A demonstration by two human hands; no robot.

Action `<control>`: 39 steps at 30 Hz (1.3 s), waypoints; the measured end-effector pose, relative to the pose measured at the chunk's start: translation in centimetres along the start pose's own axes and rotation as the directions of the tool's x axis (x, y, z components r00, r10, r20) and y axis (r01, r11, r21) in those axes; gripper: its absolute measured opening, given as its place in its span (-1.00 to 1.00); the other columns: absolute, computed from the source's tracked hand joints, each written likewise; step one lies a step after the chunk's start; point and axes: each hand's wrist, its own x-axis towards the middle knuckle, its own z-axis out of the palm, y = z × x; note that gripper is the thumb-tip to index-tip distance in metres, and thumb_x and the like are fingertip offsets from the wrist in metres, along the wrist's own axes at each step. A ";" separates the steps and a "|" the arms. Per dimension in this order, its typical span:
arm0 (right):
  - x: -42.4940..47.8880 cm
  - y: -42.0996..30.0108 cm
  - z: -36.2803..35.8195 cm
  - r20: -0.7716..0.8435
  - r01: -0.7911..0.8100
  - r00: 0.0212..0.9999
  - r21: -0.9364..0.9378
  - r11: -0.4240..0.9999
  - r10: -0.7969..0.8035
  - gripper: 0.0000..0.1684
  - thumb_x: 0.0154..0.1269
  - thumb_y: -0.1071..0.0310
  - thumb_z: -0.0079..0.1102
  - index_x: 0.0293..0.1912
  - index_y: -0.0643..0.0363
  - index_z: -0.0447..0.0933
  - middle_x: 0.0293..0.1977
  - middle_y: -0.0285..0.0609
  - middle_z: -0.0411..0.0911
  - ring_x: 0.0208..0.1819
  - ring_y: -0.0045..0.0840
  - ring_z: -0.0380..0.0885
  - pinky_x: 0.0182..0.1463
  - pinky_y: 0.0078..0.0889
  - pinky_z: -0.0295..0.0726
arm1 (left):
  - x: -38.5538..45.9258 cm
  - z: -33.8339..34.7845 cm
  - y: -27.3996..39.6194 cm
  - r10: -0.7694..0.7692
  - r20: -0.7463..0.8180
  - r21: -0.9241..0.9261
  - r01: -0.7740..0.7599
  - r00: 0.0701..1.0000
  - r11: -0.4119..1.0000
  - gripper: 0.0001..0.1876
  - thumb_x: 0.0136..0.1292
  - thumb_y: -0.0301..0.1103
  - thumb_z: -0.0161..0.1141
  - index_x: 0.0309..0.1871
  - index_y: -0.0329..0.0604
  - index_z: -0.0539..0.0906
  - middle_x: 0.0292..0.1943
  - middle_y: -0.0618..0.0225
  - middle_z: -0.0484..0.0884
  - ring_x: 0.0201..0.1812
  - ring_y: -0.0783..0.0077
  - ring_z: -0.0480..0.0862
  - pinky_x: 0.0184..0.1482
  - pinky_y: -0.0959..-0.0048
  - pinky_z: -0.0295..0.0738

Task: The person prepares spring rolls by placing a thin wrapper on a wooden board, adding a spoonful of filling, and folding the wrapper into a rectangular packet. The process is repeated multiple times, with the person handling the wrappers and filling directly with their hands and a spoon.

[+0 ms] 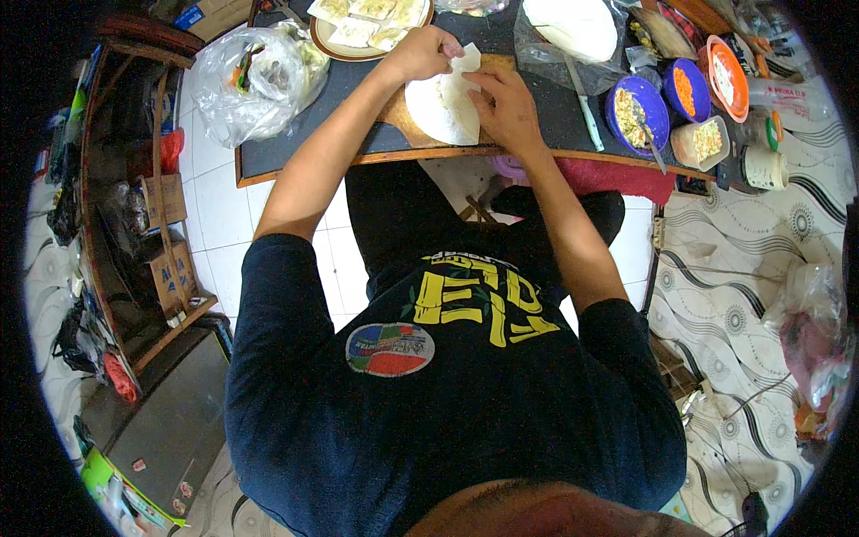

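Observation:
A thin white wrapper sheet (437, 111) lies on a wooden cutting board (495, 62) in front of me, with its right side folded over. My left hand (421, 55) pinches the wrapper near its far end. On the right, the fingertips of my right hand (507, 107) grip the folded edge. Any filling under the fold is mostly hidden. Just beyond my left hand, a brown-rimmed plate (325, 48) carries several flat folded parcels (372, 8).
A plastic bag (262, 87) sits at the left. At the right are white sheets (577, 27) on plastic, a knife (590, 121), a purple bowl of chopped filling (627, 101) with a spoon, a bowl of orange bits (684, 90), an orange bowl (728, 77) and a plastic tub (701, 144).

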 end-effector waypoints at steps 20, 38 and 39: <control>0.8 2.5 0.1 0.184 0.332 0.939 -0.273 0.903 -0.290 -0.45 0.45 0.14 0.24 0.36 0.09 0.53 0.37 -0.16 0.52 0.46 -0.10 0.35 0.50 0.03 0.31 | -12.3 2.1 4.5 -0.205 -0.489 0.123 0.300 0.848 0.946 -0.67 0.26 -0.36 0.35 0.04 -0.35 0.74 -0.10 -0.09 0.70 -0.06 -0.17 0.67 0.06 0.01 0.57; -4.1 1.7 -0.8 -0.003 0.112 0.994 -0.009 0.994 -0.112 -0.47 0.35 0.26 0.32 0.26 0.21 0.55 0.28 0.04 0.52 0.36 0.02 0.43 0.44 0.05 0.38 | -9.1 3.6 4.6 -0.419 -0.518 0.125 0.551 0.746 0.825 -0.82 0.34 -0.32 0.29 -0.11 -0.21 0.72 -0.21 -0.07 0.75 -0.11 -0.18 0.72 -0.02 0.01 0.62; -3.8 1.3 -0.8 0.004 0.106 0.994 0.007 0.994 -0.106 -0.46 0.34 0.25 0.33 0.26 0.19 0.55 0.26 0.03 0.53 0.35 0.02 0.44 0.43 0.07 0.39 | -9.1 3.5 4.5 -0.412 -0.528 0.098 0.535 0.743 0.839 -0.80 0.34 -0.30 0.30 -0.10 -0.22 0.72 -0.20 -0.07 0.75 -0.10 -0.17 0.72 -0.01 0.01 0.62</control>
